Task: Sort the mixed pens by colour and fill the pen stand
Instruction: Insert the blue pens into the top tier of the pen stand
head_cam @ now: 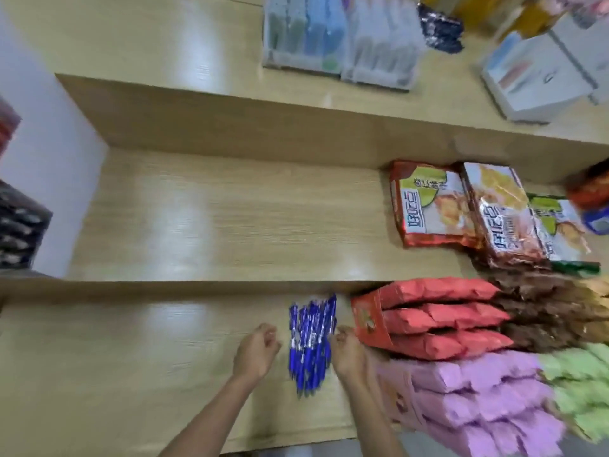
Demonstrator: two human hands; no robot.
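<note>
Blue pens point(311, 344) lie in a loose bundle on the near wooden shelf point(131, 357), long axis running near to far, solid blue grip ends near and clip ends far. Left hand point(257, 351) sits just left of them, fingers clenched on nothing. Right hand point(346, 349) is curled at the bundle's right edge; blur hides whether it pinches a pen. Snack bags point(431, 206) on the middle shelf carry large print, possibly Korean, too blurred to read. Red packets point(441, 321) lie just right.

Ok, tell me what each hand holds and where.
Left hand: nothing. Right hand: curled beside the pens; a grip cannot be told.
</note>
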